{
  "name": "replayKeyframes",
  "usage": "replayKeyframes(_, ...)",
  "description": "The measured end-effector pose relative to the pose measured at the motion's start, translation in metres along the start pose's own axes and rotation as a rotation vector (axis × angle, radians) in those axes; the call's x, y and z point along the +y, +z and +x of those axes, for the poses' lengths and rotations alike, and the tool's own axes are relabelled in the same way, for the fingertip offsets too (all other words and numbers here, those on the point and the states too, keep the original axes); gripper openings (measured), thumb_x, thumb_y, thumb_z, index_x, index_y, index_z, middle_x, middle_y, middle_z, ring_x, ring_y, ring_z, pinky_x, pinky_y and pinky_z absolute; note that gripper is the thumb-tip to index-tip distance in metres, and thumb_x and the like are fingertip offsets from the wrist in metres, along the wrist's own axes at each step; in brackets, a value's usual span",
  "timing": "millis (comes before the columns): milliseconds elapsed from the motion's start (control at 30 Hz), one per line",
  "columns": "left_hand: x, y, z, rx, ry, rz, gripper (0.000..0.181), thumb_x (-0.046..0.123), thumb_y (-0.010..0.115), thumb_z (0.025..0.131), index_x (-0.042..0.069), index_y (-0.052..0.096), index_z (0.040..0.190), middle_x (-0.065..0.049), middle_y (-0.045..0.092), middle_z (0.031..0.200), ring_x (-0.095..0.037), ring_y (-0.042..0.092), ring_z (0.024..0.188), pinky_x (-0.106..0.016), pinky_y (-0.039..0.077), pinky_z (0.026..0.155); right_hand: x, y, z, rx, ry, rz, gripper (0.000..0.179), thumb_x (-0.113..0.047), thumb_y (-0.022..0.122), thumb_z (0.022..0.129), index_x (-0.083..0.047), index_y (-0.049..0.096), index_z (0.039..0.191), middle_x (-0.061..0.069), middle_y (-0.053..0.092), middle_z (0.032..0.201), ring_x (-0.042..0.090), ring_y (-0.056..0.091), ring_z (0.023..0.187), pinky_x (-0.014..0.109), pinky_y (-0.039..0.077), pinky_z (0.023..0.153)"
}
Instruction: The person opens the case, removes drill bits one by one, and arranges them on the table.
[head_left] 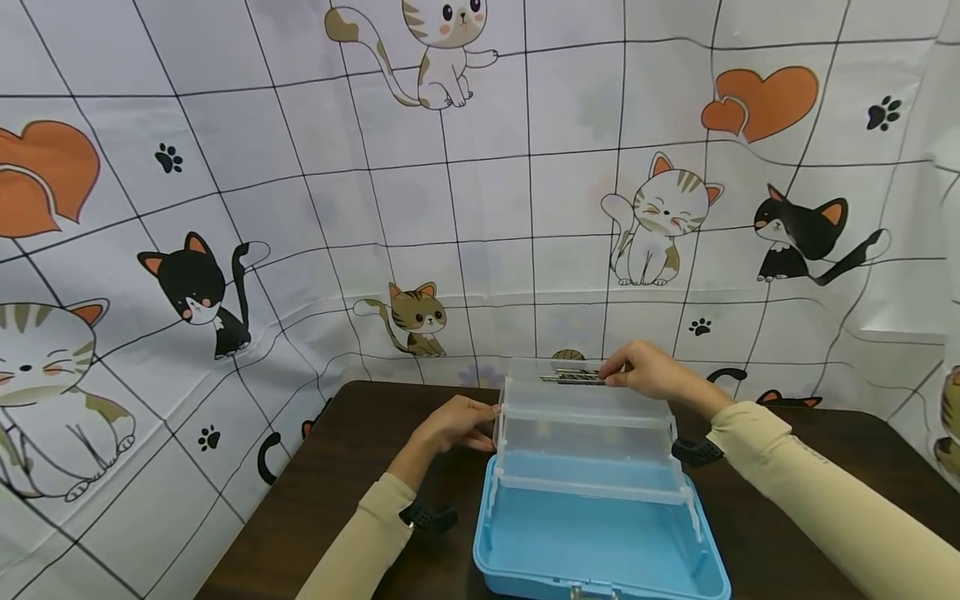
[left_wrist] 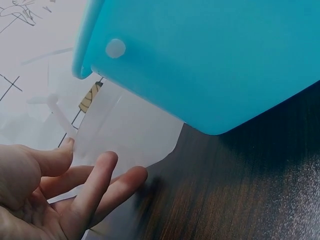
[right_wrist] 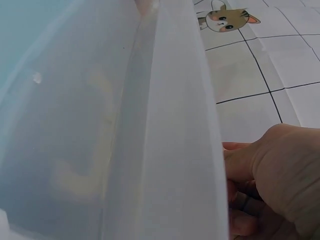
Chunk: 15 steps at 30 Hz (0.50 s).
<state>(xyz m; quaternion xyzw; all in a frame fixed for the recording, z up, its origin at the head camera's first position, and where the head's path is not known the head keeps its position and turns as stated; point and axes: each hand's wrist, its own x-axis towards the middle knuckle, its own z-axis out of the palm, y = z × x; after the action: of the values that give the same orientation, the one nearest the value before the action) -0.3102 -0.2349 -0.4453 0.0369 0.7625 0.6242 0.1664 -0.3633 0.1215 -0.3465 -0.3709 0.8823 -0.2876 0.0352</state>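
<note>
A light-blue toolbox (head_left: pixel 600 542) stands with translucent stepped trays (head_left: pixel 588 429) raised at its back. At the left end of the uppermost tray, my left hand (head_left: pixel 461 421) holds the edge between thumb and fingers; in the left wrist view, the thumb (left_wrist: pixel 55 160) touches the pale tray end (left_wrist: pixel 130 125). Over that same top tray my right hand (head_left: pixel 648 368) pinches the right ends of several thin metal drill bits (head_left: pixel 572 377), which lie side by side, pointing left. The right wrist view shows the right hand (right_wrist: pixel 280 175) behind the tray wall (right_wrist: pixel 185 125), its fingertips partly hidden.
The toolbox stands on a dark wooden table (head_left: pixel 315 492). Close behind the table hangs a white cloth (head_left: pixel 487 208) with a black grid and cartoon cats. A metal latch (head_left: pixel 588 592) shows at the box's front edge.
</note>
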Motion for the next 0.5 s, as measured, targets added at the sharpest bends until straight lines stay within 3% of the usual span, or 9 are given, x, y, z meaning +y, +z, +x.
replayKeyframes(500,0.0000,0.0019,-0.0012,0.006,0.014,0.014,0.036,0.028,0.061,0.105,-0.002,0.073,0.120,-0.018,0.074,0.097,-0.025,0.074,0.072,-0.034,0.063,0.066,0.0023,-0.0060,-0.0078,0.000,-0.068,-0.043,0.015,0.004,0.066,0.096,0.003,0.077,0.106,0.016,0.073,0.107,0.032,0.069,0.095,0.041,0.059,0.072)
